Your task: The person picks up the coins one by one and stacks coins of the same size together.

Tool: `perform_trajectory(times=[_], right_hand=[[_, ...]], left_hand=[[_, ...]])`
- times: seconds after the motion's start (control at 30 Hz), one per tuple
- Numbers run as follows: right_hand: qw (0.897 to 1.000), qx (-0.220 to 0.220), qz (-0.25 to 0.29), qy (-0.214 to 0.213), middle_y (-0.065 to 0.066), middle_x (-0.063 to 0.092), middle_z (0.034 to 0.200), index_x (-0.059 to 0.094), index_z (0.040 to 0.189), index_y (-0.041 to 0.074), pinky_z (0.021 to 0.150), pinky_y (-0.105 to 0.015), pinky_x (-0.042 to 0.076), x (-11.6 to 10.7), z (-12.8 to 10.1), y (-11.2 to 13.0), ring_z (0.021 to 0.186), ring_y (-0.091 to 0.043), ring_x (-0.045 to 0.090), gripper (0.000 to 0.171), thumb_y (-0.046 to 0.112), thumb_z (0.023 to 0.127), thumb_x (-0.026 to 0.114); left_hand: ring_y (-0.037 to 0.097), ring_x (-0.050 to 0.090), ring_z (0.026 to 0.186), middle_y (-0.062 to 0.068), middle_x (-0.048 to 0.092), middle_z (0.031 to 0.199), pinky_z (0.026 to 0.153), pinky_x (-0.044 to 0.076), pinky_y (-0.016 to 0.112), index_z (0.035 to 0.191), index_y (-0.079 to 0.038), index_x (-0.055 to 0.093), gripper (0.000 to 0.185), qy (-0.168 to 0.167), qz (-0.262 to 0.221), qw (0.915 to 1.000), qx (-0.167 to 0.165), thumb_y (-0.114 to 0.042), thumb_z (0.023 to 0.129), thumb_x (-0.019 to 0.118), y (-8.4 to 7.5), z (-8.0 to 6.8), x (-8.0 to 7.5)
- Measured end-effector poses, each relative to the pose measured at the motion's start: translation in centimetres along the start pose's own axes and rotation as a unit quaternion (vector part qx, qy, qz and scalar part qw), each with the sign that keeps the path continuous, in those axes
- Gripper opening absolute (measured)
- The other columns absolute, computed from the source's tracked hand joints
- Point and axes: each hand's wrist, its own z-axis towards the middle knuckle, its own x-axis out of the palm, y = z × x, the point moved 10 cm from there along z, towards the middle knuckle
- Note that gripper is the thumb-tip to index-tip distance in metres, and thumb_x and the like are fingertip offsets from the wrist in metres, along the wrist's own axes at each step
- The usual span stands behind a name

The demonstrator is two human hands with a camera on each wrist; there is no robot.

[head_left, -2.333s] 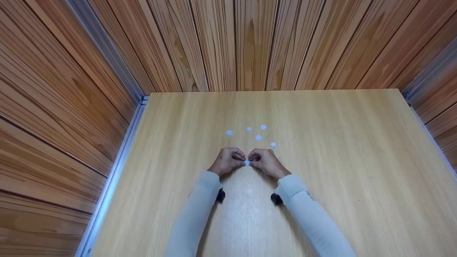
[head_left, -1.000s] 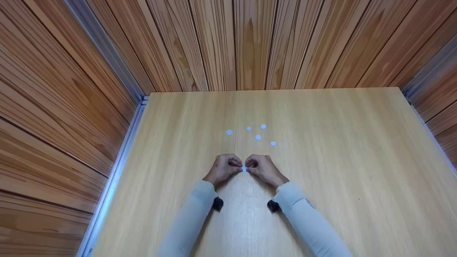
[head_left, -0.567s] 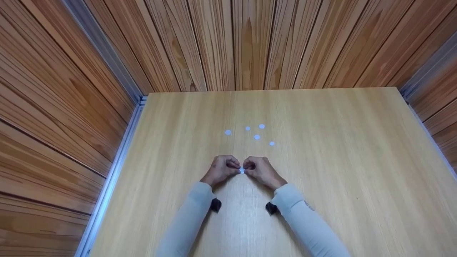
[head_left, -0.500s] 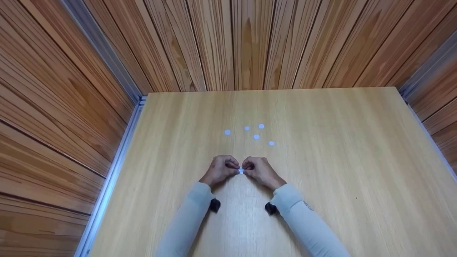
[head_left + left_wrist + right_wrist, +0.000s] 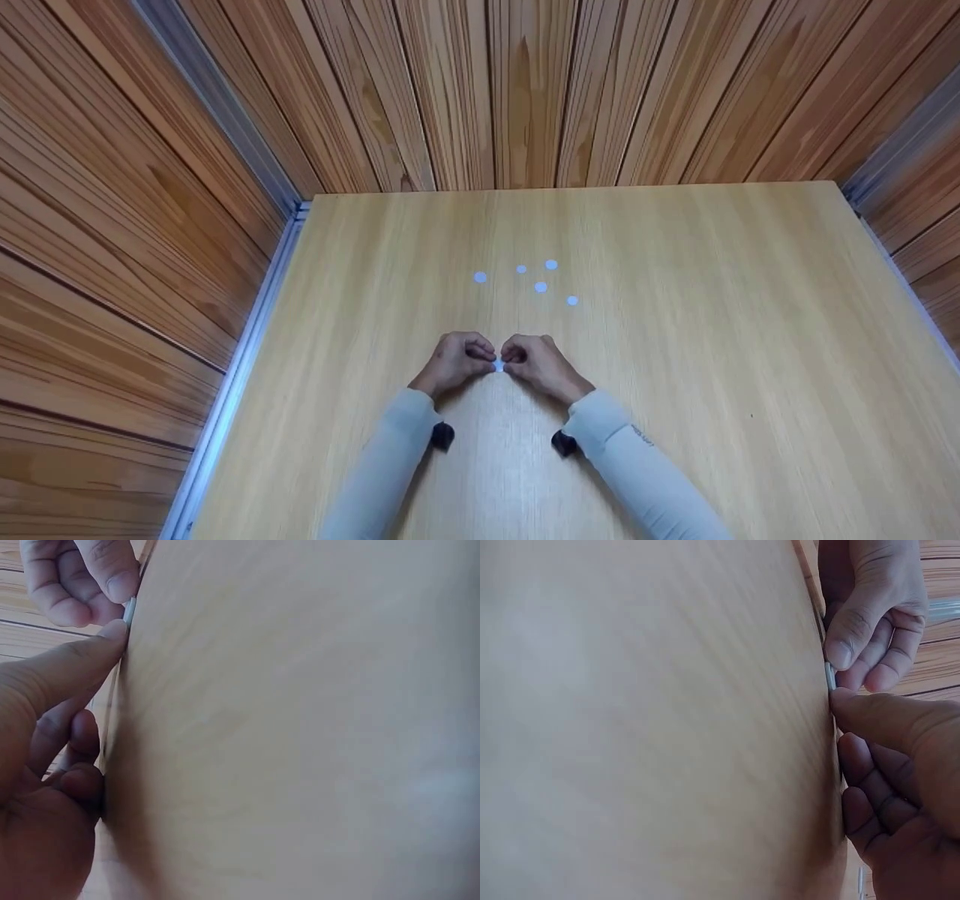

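Left hand (image 5: 454, 361) is resting on the table (image 5: 712, 360), near centre, fingers curled, thumb and forefinger pinching the left edge of a small white disc (image 5: 498, 365). In the left wrist view the thumb tip is pressing against the disc's thin edge (image 5: 129, 611), and the disc is sitting low against the tabletop.

The disc is lying between the two hands, touching both, at the near middle of the table.

Right hand (image 5: 536, 364) is mirroring the left: fingers curled, thumb and forefinger pinching the disc's right edge. In the right wrist view the disc is showing as a thin grey sliver (image 5: 829, 676) between the fingertips of both hands. Whether the disc is lifted clear of the wood or touching it, I cannot tell.

Farther back on the table, five loose discs are lying flat in a scatter: one on the left (image 5: 480, 277), a small one (image 5: 521, 268), one farthest back (image 5: 551, 265), one in the middle (image 5: 541, 287), and one on the right (image 5: 572, 301). All are well apart from the hands.

Both forearms are wearing pale sleeves (image 5: 390, 465).
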Motion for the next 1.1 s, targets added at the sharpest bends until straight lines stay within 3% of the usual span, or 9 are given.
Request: perform_trajectory(times=[0.77, 0.9, 1.1], right_hand=[[1.000, 0.005, -0.007, -0.007, -0.003, 0.071, 0.093, 0.070, 0.098, 0.004, 0.077, -0.034, 0.053, 0.0, 0.0, 0.0, 0.085, -0.016, 0.065, 0.014, 0.001, 0.086, 0.076], [1.000, 0.005, -0.015, -0.006, -0.003, 0.071, 0.092, 0.070, 0.098, 0.004, 0.077, -0.034, 0.053, 0.0, 0.1, 0.0, 0.084, -0.015, 0.065, 0.014, 0.000, 0.086, 0.076], [1.000, 0.011, -0.009, -0.003, -0.002, 0.071, 0.092, 0.070, 0.098, 0.005, 0.076, -0.032, 0.052, 0.2, 0.1, -0.1, 0.083, -0.014, 0.064, 0.014, 0.001, 0.086, 0.076]], left_hand=[[0.013, 0.071, 0.085, 0.001, 0.075, 0.089, 0.081, 0.054, 0.028, 0.094, -0.006, 0.073, 0.018, 0.007, 0.001, 0.9999, -0.010, 0.002, 0.080, 0.080, 0.1, 0.1, -0.3], [0.014, 0.071, 0.084, 0.003, 0.075, 0.089, 0.080, 0.054, 0.027, 0.094, -0.004, 0.073, 0.018, -0.001, -0.006, 1.0000, -0.005, 0.002, 0.079, 0.081, 0.2, 0.5, -0.9], [0.015, 0.071, 0.084, 0.002, 0.075, 0.089, 0.080, 0.054, 0.028, 0.095, -0.005, 0.073, 0.018, -0.043, -0.011, 0.9990, -0.010, 0.001, 0.079, 0.081, 0.5, 1.2, -3.2]])
